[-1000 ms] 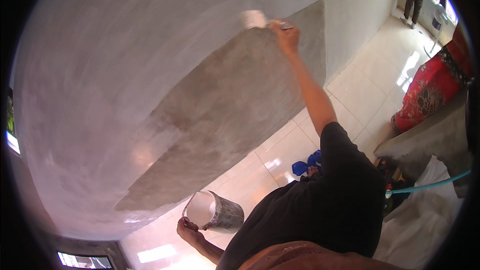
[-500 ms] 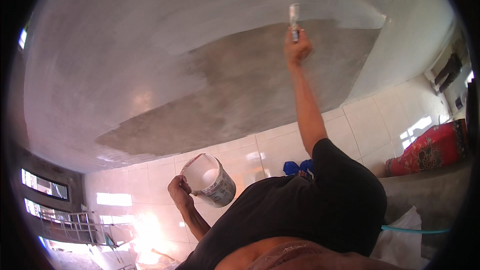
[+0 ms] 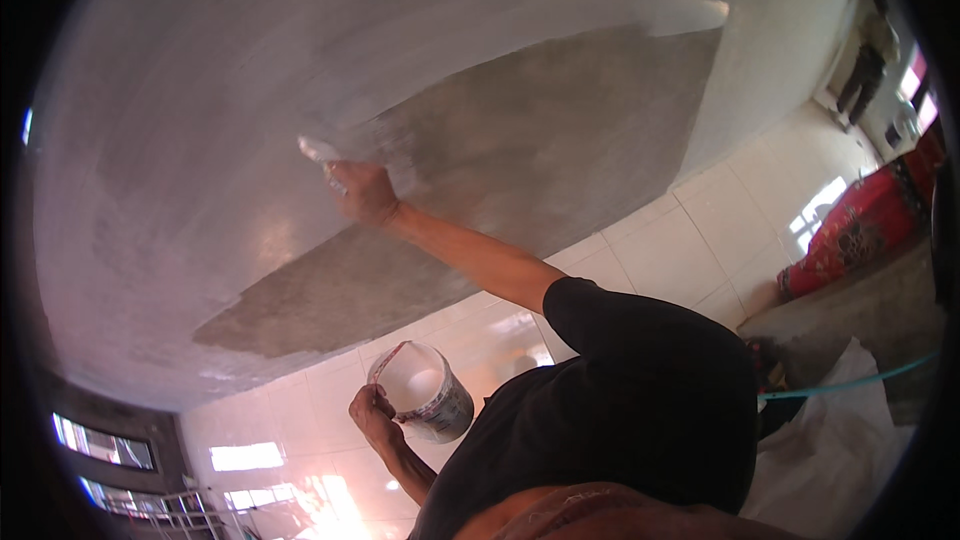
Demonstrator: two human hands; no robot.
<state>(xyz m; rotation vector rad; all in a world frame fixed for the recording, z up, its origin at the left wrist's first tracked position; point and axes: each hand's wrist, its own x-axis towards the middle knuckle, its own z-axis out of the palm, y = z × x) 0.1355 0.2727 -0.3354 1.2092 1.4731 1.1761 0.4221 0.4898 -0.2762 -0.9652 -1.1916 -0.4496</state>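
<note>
My right hand (image 3: 365,194) is closed around the handle of a paintbrush (image 3: 318,152), whose pale head is at the grey wall (image 3: 180,140). The brush is somewhat blurred, and whether its bristles touch the wall I cannot tell. Below and to the right of the brush, a darker, uncoated-looking patch (image 3: 540,130) spreads across the wall, with lighter coating around it. My left hand (image 3: 373,408) grips the rim of a bucket (image 3: 440,415) at its left side. Whitish paint (image 3: 424,385) shows inside the bucket, which is held tilted in front of my body.
Glossy white tiles (image 3: 655,245) cover the floor along the wall's foot. At the right lies a red patterned cloth (image 3: 850,230) over a grey ledge, near a white sheet (image 3: 830,450) and a turquoise hose (image 3: 860,380). Another person (image 3: 868,60) stands far right. A metal frame (image 3: 185,515) is lower left.
My right hand has swept the brush from the upper right of the dark patch leftward and down to its left edge. The left hand keeps hold of the bucket; the view has shifted.
</note>
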